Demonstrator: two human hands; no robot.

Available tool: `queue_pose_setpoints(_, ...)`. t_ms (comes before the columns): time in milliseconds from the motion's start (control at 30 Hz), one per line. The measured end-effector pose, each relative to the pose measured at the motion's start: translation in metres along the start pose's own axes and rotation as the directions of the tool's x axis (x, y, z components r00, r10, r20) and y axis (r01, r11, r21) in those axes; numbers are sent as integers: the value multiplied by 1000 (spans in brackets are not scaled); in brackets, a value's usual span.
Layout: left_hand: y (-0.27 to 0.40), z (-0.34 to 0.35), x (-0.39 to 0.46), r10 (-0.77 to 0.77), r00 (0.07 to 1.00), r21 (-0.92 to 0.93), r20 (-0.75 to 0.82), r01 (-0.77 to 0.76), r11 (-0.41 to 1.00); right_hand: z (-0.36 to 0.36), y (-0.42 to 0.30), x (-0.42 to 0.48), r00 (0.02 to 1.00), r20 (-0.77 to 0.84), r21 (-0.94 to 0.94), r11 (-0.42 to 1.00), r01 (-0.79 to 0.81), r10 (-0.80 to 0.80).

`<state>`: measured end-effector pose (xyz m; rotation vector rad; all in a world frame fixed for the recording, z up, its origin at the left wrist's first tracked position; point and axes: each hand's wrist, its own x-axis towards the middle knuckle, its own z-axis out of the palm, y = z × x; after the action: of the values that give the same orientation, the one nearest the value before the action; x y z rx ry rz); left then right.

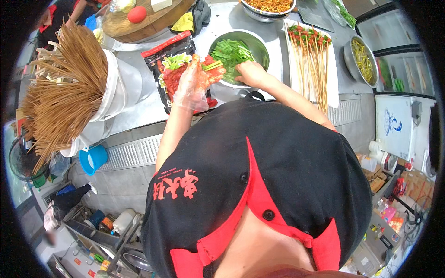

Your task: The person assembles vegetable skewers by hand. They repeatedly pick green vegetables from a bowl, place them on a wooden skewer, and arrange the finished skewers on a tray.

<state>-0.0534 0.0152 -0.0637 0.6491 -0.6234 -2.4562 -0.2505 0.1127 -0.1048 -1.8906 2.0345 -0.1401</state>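
Note:
My left hand (pixel 192 81), in a clear plastic glove smeared with red sauce, holds red-coated meat (pixel 212 73) with a piece of cut green stalk on it, above a black and red printed food pouch (pixel 167 50). To its right, my bare right hand (pixel 251 73) reaches into a steel bowl (pixel 262 47) of cut green stalks (pixel 231 50); its fingertips are partly hidden among them. Further right, a white tray (pixel 332 69) carries wooden skewers (pixel 307 69) threaded with red and green pieces (pixel 309 35).
White buckets (pixel 127 80) packed with bare skewers (pixel 76 80) stand at the left. A round wooden block (pixel 149 22) bears a red ball-like item (pixel 137 14). Steel bowls hold orange shreds (pixel 267 5) and yellow-green strands (pixel 361 60). Another person's arm (pixel 77 12) shows at upper left.

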Motion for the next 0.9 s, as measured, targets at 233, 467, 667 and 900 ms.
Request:
queue_pose_setpoints(233, 0, -2, 0, -3, 999, 292, 34, -7, 956, -1, 8, 6, 1000, -11, 98, 995, -19, 20)
queue_pose_setpoints(467, -3, -8, 3, 51, 998, 293, 30, -57, 954, -14, 30, 9, 999, 6, 362, 931, -47, 48)
queue_pose_setpoints(667, -2, 10, -2, 68, 992, 349, -109, -26, 937, -11, 21, 12, 990, -131, 284, 959, -5, 44)
queue_pose_setpoints(900, 0, 7, -3, 94, 987, 342, -134, -43, 939, 9, -4, 4, 999, -41, -54, 998, -22, 20)
